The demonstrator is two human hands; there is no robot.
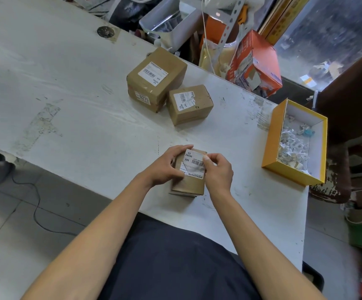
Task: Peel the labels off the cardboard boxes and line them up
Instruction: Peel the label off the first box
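Two hands engaged: small cardboard box [189, 182] was gripped by left hand [168, 167]; shipping label [194, 163] edge was pinched by right hand [218, 169].

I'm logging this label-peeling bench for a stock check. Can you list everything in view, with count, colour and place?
cardboard boxes: three, brown, labelled; two touching mid-table, one at the near edge in the hands
label: one, white, on the held box
yellow box: one, open, white inside, right end of the table, holding paper scraps
table: one, white, scuffed
orange carton: one, behind the table
left hand: holds the box's left side
right hand: pinches the label's right edge
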